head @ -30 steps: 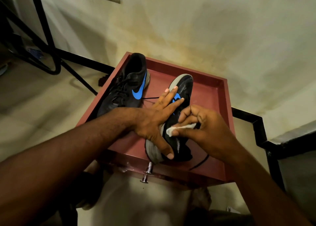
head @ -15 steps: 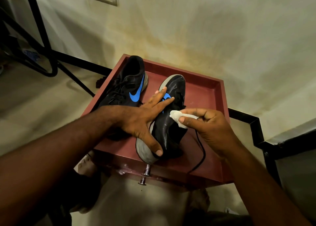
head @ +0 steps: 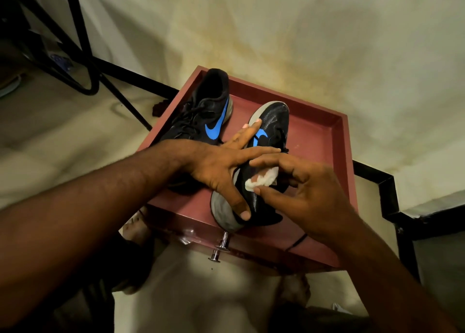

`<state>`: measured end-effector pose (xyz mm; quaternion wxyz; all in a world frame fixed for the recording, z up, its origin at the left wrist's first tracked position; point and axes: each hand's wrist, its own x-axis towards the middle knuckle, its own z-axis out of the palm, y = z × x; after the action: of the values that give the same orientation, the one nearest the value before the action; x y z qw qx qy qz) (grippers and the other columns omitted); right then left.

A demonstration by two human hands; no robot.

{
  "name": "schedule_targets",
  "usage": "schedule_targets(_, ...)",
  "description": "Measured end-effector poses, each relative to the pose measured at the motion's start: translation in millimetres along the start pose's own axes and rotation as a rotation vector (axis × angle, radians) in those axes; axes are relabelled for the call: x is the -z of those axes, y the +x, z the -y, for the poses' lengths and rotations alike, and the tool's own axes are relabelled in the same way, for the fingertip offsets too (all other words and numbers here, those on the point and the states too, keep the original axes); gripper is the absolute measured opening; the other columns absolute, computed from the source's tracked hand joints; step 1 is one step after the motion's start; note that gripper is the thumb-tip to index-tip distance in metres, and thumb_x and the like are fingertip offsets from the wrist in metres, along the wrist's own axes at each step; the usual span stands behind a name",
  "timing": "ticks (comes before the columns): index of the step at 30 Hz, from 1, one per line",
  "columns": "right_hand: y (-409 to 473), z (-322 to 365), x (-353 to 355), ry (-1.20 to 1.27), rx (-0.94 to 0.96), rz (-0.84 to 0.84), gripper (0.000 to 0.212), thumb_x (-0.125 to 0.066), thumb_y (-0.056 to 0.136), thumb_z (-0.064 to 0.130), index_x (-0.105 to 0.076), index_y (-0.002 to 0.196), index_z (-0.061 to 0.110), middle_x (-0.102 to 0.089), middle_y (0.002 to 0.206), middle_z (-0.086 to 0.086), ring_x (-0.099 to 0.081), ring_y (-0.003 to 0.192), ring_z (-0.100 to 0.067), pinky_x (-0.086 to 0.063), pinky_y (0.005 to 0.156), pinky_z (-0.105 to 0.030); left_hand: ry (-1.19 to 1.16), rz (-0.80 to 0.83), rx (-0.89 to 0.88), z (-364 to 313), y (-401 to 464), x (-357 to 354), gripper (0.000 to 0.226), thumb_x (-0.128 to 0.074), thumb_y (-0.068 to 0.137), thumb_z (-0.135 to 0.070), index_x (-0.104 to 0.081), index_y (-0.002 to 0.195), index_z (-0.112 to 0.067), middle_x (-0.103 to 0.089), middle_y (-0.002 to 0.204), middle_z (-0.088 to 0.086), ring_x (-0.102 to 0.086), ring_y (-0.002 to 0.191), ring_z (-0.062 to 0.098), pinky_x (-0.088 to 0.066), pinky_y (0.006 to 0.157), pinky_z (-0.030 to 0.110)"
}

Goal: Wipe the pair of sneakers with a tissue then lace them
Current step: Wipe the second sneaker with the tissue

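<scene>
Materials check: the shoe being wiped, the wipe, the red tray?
Sneaker: black woven mesh upper by its fine sheen, grey matte sole, likely rubber or foam. Tissue: white, crumpled, soft paper. Tray: dark red, smooth satin surface, probably painted or laminated wood; cannot confirm.

Two sneakers (head: 266, 141) side by side in tray (head: 324, 141)
</scene>
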<state>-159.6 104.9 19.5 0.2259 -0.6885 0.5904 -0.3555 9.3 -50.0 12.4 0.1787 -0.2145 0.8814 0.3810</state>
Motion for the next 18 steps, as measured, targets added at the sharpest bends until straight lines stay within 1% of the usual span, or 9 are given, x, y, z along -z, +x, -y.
schedule_targets(2, -4.8, 6.2, 3.0, 0.032, -0.031, 0.124, 0.035, -0.084, 0.082, 0.011, -0.074, 0.114, 0.02, -0.078, 0.098, 0.015, -0.073, 0.098, -0.001, -0.055, 0.09, -0.017, 0.002, -0.01, -0.011, -2.8, -0.4, -0.1, 0.134, -0.095, 0.068, -0.047, 0.008, 0.151, -0.07, 0.055, 0.15, -0.022, 0.034, 0.153, 0.018, -0.009, 0.125, 0.056)
schedule_targets(3, -6.2, 8.4, 2.5, 0.021, -0.027, 0.148, 0.033, -0.085, 0.08, 0.011, -0.074, 0.11, 0.02, -0.078, 0.094, 0.016, -0.074, 0.095, -0.001, -0.054, 0.088, -0.016, -0.001, -0.016, -0.018, -3.4, 0.3, -0.6, 0.134, -0.095, 0.068, -0.045, 0.006, 0.152, -0.069, 0.055, 0.151, -0.022, 0.033, 0.153, 0.019, -0.01, 0.126, 0.056)
schedule_targets(4, -5.6, 8.2, 1.1, 0.007, -0.023, 0.128, 0.031, -0.084, 0.08, 0.011, -0.074, 0.107, 0.021, -0.078, 0.093, 0.015, -0.074, 0.093, -0.001, -0.055, 0.087, -0.019, -0.012, -0.018, -0.019, -2.8, 1.6, -1.4, 0.134, -0.096, 0.067, -0.045, 0.004, 0.153, -0.069, 0.055, 0.15, -0.022, 0.034, 0.153, 0.019, -0.01, 0.127, 0.057)
schedule_targets(6, -0.3, 3.3, -2.8, 0.02, -0.049, 0.026, 0.028, -0.082, 0.083, 0.013, -0.07, 0.107, 0.02, -0.079, 0.094, 0.013, -0.075, 0.093, -0.003, -0.059, 0.087, -0.026, -0.026, -0.013, -0.011, 0.1, 4.1, -2.5, 0.135, -0.096, 0.065, -0.05, 0.004, 0.154, -0.067, 0.058, 0.147, -0.024, 0.039, 0.149, 0.017, -0.008, 0.127, 0.061)
schedule_targets(9, 3.6, -4.5, -3.3, 0.097, -0.119, -0.066, 0.034, -0.084, 0.085, 0.017, -0.064, 0.112, 0.017, -0.078, 0.098, 0.006, -0.076, 0.095, -0.009, -0.063, 0.084, -0.032, 0.016, -0.012, -0.012, 2.0, 7.3, -3.7, 0.138, -0.094, 0.064, -0.057, 0.008, 0.155, -0.063, 0.059, 0.145, -0.025, 0.044, 0.145, 0.014, -0.005, 0.127, 0.063)
schedule_targets(12, 1.6, -8.3, -5.3, -0.023, -0.069, -0.059, 0.024, -0.082, 0.088, 0.02, -0.073, 0.11, 0.018, -0.071, 0.104, 0.01, -0.072, 0.099, -0.007, -0.061, 0.084, -0.025, -0.006, -0.012, -0.018, 1.4, 4.5, -1.8, 0.132, -0.095, 0.065, -0.052, 0.002, 0.153, -0.068, 0.057, 0.148, -0.023, 0.04, 0.148, 0.016, -0.006, 0.126, 0.062)
schedule_targets(14, 1.6, -8.5, -6.5, -0.089, -0.036, -0.045, 0.019, -0.079, 0.09, 0.021, -0.079, 0.109, 0.022, -0.07, 0.104, 0.014, -0.068, 0.099, -0.004, -0.055, 0.082, -0.018, -0.008, -0.011, -0.018, 1.2, 2.6, -0.8, 0.13, -0.095, 0.066, -0.051, 0.001, 0.153, -0.068, 0.056, 0.149, -0.021, 0.037, 0.15, 0.018, -0.009, 0.127, 0.061)
schedule_targets(16, 2.2, -7.3, -3.8, -0.097, -0.026, 0.001, 0.015, -0.077, 0.092, 0.021, -0.08, 0.107, 0.022, -0.071, 0.099, 0.016, -0.067, 0.096, -0.001, -0.049, 0.079, -0.011, -0.002, -0.014, -0.02, 1.0, 3.0, -1.3, 0.131, -0.095, 0.065, -0.052, 0.0, 0.154, -0.067, 0.057, 0.148, -0.022, 0.039, 0.15, 0.017, -0.01, 0.127, 0.062)
schedule_targets(18, -0.6, -5.1, 3.4, -0.116, -0.04, 0.098, 0.01, -0.077, 0.092, 0.024, -0.081, 0.101, 0.024, -0.07, 0.091, 0.016, -0.067, 0.091, -0.002, -0.048, 0.076, -0.01, 0.0, -0.019, -0.033, -0.4, 5.1, -3.0, 0.131, -0.095, 0.064, -0.052, -0.001, 0.155, -0.065, 0.058, 0.147, -0.024, 0.041, 0.148, 0.015, -0.012, 0.127, 0.062)
